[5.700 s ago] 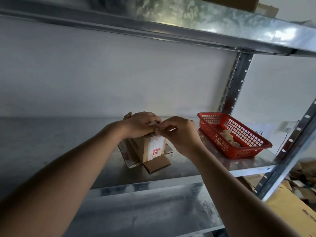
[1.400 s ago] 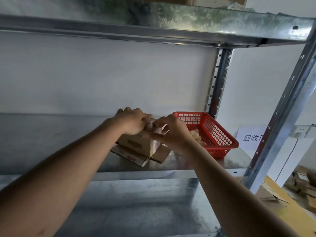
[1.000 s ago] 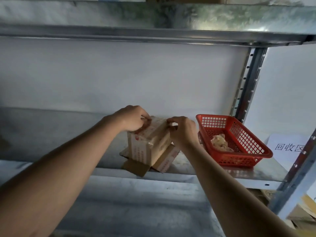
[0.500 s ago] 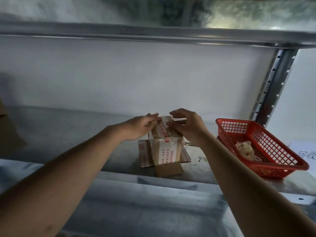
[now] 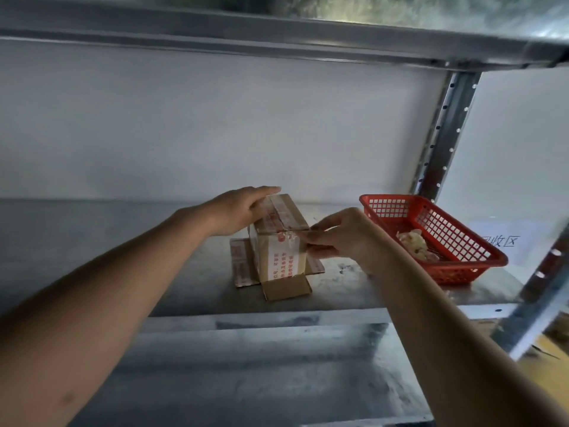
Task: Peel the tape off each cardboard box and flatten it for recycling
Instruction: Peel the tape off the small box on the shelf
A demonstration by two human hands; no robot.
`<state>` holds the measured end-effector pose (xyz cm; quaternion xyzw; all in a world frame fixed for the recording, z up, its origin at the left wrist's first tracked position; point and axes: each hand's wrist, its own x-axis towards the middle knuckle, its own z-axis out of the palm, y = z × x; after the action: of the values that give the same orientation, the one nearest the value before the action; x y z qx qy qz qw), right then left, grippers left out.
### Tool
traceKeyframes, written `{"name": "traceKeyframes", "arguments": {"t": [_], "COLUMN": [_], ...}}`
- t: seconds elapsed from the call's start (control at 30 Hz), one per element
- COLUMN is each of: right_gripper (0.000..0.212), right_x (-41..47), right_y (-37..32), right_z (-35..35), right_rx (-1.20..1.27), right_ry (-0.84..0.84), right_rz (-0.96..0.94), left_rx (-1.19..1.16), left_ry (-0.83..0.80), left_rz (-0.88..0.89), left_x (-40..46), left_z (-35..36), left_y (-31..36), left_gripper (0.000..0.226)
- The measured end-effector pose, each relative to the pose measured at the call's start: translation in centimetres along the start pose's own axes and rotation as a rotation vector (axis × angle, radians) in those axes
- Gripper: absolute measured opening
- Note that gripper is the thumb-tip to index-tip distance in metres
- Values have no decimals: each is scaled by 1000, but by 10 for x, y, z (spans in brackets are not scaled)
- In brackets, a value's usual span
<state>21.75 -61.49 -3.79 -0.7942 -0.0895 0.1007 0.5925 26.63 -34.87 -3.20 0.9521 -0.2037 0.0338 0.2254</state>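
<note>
Cardboard box [image 5: 278, 241] stands on the metal shelf [image 5: 354, 291], its lower flaps splayed flat around it. The left hand [image 5: 238, 209] rests flat-fingered on its top, while the right hand [image 5: 341, 235] pinches clear tape [image 5: 291, 237] at the top front edge. A red basket [image 5: 443, 266] holding crumpled tape sits nearby to the right.
</note>
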Motion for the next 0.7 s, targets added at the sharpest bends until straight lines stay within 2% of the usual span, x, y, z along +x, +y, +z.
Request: {"name": "traceKeyframes", "arguments": {"t": [0.1, 0.27, 0.33, 0.4, 0.47, 0.53, 0.6, 0.7], "right_gripper": [21, 18, 18, 19, 18, 19, 20, 23], "right_x": [-2, -2, -2, -3, -4, -6, -6, -4], "right_y": [-1, 5, 5, 3, 4, 6, 8, 6], "right_z": [-3, -6, -8, -13, -19, -22, -24, -24], "right_rx": [-13, -47, -32, -6, 6, -4, -35, -212], "right_ry": [92, 199, 200, 195, 183, 173, 179, 284], "right_rz": [19, -21, -25, -27, -37, -48, -89, -197], "left_rx": [80, 236, 271, 151, -56, -171, -181, -170], "left_ry": [-53, -128, -118, -104, -109, -112, -99, -80], "left_rz": [-35, -76, -1, 164, 245, 262, 246, 216], "left_x": [5, 6, 9, 7, 4, 2, 5, 9], "left_z": [-1, -6, -7, -2, 8, 16, 18, 21], "left_y": [14, 37, 44, 48, 48, 46, 45, 46], "left_gripper": [42, 43, 46, 50, 57, 65, 71, 67]}}
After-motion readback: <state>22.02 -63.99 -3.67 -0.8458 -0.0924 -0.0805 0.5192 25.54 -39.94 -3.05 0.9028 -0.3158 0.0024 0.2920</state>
